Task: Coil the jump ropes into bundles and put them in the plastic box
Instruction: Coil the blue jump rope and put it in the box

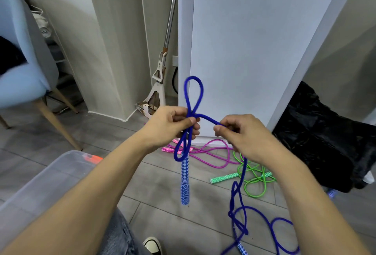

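Blue jump rope (193, 100) feels limp, so my left hand (173, 126) pinches 1 loop's crossing, right hand (242, 134) grips the cord.

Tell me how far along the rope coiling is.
Early. Nothing looks bundled yet. Both hands, left and right, pinch the blue rope, with only the first loops formed and most of it on the floor. The pink rope and green rope lie loose. The plastic box awaits.
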The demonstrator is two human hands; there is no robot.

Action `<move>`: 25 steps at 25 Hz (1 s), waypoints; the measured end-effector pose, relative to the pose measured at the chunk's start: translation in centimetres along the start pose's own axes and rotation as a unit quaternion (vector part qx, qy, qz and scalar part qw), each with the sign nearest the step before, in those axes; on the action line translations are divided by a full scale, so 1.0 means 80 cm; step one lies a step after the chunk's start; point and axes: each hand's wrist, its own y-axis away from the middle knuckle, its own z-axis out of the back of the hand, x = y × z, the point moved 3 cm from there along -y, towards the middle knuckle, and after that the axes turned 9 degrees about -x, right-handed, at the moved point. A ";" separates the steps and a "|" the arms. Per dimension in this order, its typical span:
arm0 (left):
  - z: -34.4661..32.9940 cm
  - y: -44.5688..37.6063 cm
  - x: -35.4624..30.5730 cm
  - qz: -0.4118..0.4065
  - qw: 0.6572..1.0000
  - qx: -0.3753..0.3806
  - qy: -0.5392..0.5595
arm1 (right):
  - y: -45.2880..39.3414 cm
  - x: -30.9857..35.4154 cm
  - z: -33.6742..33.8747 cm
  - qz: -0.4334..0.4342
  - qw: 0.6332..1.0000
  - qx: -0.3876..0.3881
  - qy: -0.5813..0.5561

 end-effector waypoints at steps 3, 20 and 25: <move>0.037 -0.019 0.014 0.009 0.979 -0.175 0.107 | 0.001 -0.026 0.022 -0.036 0.998 0.036 -0.025; -0.030 0.002 0.012 0.112 0.969 -0.076 0.206 | 0.003 0.028 -0.033 0.005 0.995 -0.103 0.006; -0.038 0.009 0.011 0.109 0.976 -0.082 0.167 | 0.008 0.023 -0.038 0.012 0.996 -0.073 0.058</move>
